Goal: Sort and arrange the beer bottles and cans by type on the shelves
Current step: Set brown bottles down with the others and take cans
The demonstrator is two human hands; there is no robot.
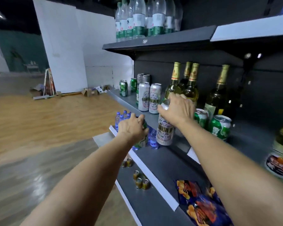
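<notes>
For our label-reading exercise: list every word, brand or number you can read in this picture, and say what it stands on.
"ante", partly hidden: on the small water bottle beside the left hand.
Tall silver can in the right hand: print too blurred to read.
Green cans, beer bottles, clear bottles, snack bag: unreadable.

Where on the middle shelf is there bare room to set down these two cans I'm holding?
Bare shelf shows along the front edge, left of the two tall silver cans. Another patch lies in front of the short green cans on the right. It is crowded around the gold-topped bottles, behind your right hand.
</notes>
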